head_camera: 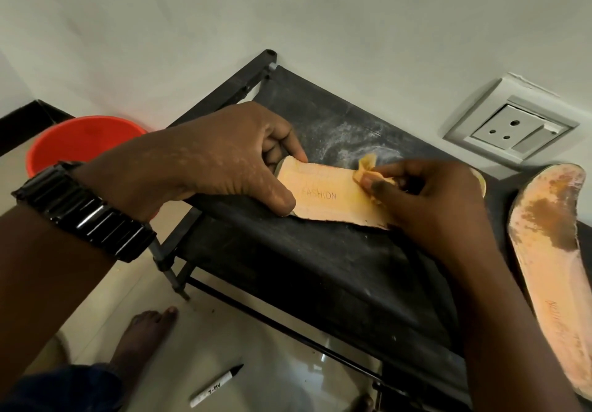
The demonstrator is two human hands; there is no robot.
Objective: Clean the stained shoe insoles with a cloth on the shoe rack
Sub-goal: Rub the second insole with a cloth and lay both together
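Note:
A peach insole [333, 198] printed FASHION lies flat on the black shoe rack shelf [320, 258]. My left hand [224, 162], with a black watch on the wrist, pinches the insole's heel end between thumb and fingers and holds it down. My right hand [426, 197] grips a small yellowish cloth [368, 170] and presses it on the insole's middle; the hand hides the toe end. A second insole [551, 251] with a brown stain lies at the shelf's right end.
A red bucket [80, 142] stands on the floor left of the rack. A wall socket [512, 126] is behind the rack. A white marker pen [216, 386] and my bare foot [141, 344] are on the tiled floor below. White dust smears the shelf.

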